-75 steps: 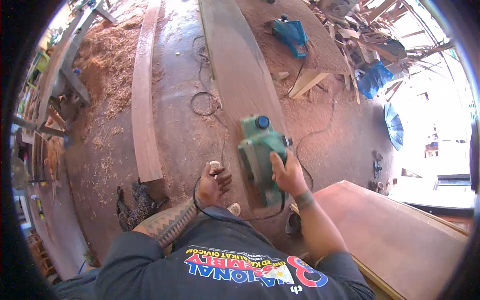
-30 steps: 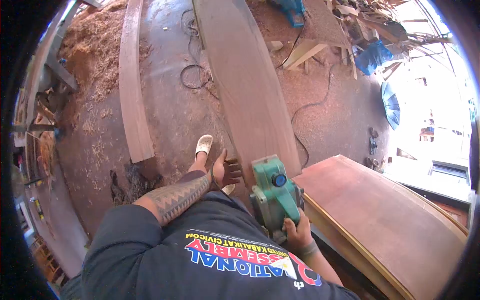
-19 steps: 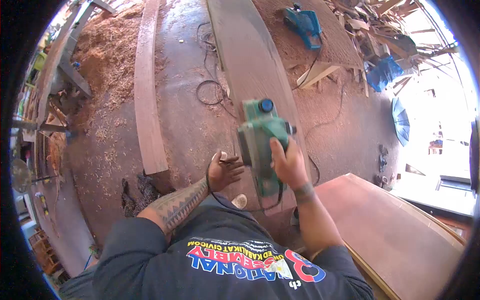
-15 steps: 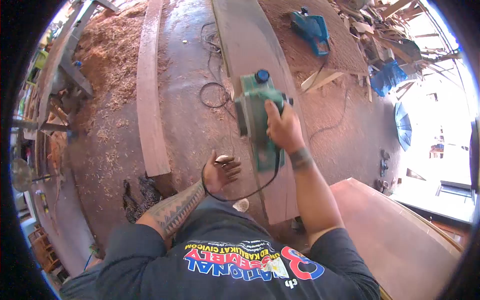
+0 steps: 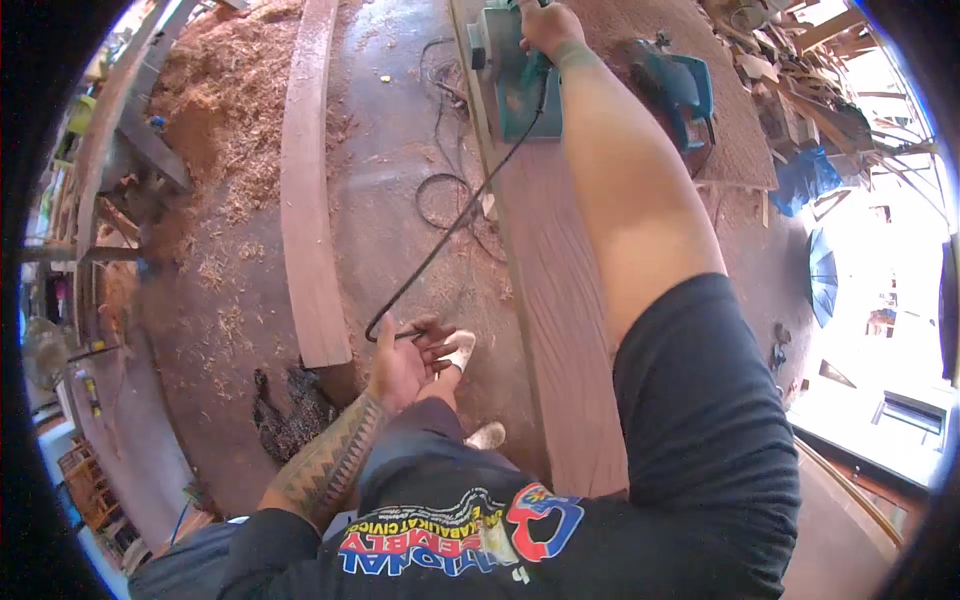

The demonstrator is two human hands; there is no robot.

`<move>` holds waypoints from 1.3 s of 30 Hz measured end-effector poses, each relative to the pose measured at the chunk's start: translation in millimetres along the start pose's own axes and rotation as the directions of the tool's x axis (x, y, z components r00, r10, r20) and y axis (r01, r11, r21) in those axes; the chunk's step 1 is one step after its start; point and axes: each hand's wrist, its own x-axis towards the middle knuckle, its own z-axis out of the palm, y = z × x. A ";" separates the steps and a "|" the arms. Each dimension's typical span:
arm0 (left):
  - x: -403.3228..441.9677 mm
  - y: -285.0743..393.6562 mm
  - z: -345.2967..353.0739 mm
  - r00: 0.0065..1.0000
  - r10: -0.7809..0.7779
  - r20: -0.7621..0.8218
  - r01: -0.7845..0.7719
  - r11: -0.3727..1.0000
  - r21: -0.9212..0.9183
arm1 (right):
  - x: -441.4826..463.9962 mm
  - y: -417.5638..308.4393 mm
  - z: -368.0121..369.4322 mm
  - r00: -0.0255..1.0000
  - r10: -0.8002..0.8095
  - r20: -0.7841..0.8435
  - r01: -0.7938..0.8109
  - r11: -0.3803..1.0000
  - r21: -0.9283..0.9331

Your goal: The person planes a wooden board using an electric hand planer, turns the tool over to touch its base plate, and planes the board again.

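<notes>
At the top of the view my right hand point(image 5: 550, 28) is closed on the handle of a green electric planer point(image 5: 530, 115), with my arm stretched far forward. The planer rests on a long reddish wooden plank point(image 5: 560, 300) whose near part shows wavy grain. From the planer a black power cord point(image 5: 440, 243) runs back to my left hand point(image 5: 402, 365). That hand is palm up beside the plank, fingers apart and slightly bent, with the cord hooked over it by the thumb.
Another plank point(image 5: 305, 200) lies to the left, beside a heap of wood shavings point(image 5: 225, 130). A second, blue power tool point(image 5: 685, 95) sits on a shavings-covered board at right. Scrap wood point(image 5: 790, 80) is piled behind it. Loose cord point(image 5: 440, 190) coils on the floor.
My right hand has pushed the planer forward along the plank, away from me. The cord has straightened out towards my left hand, which has shifted slightly left and down in view.
</notes>
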 end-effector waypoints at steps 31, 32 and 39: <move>20.3 -67.5 107.8 0.418 0.350 0.838 -0.797 -0.302 0.523 | -684.8 32.6 -213.9 0.868 0.469 0.166 -0.497 0.811 0.310; 31.0 -62.7 104.3 0.495 0.391 0.776 -0.767 -0.222 0.601 | -645.5 38.3 -204.9 0.911 0.398 0.111 -0.413 0.867 0.280; 74.9 -1.6 114.3 0.717 0.422 0.554 -0.606 -0.013 0.795 | -337.4 35.4 -132.6 0.980 0.193 -0.044 -0.164 0.914 0.370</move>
